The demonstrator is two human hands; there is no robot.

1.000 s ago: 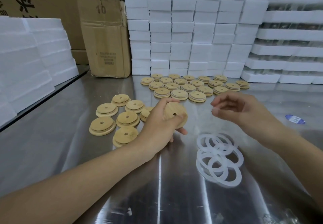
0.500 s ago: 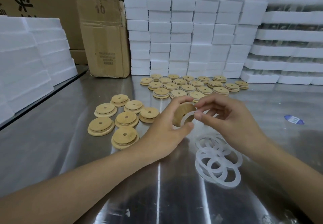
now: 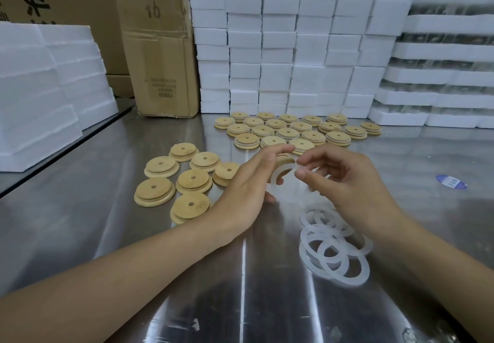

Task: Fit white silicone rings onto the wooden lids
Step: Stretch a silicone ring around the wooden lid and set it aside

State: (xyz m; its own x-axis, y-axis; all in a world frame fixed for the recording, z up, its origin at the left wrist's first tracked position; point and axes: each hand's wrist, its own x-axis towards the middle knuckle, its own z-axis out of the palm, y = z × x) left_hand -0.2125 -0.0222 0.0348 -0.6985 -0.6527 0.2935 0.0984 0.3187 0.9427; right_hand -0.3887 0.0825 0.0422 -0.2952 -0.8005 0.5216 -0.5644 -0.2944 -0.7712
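Observation:
My left hand [image 3: 247, 182] grips a round wooden lid [image 3: 284, 158] on edge above the steel table [image 3: 80, 235]; most of the lid is hidden behind my fingers. My right hand [image 3: 339, 182] pinches a white silicone ring [image 3: 280, 172] against the lid's rim, the ring partly round it. A pile of several loose white rings [image 3: 334, 246] lies below my right hand. Several bare lids [image 3: 187, 179] lie to the left. Further back, rows of several lids with white rings [image 3: 296, 131] fill the table's middle.
White foam blocks [image 3: 294, 48] are stacked along the back and at the left [image 3: 40, 88]. A brown carton [image 3: 160, 56] stands at the back left. A small blue and white sticker [image 3: 451, 181] lies on the table at the right.
My right hand came in from the right with a white ring and met the lid. My left hand turned the lid on edge, and the ring now sits partly over its rim.

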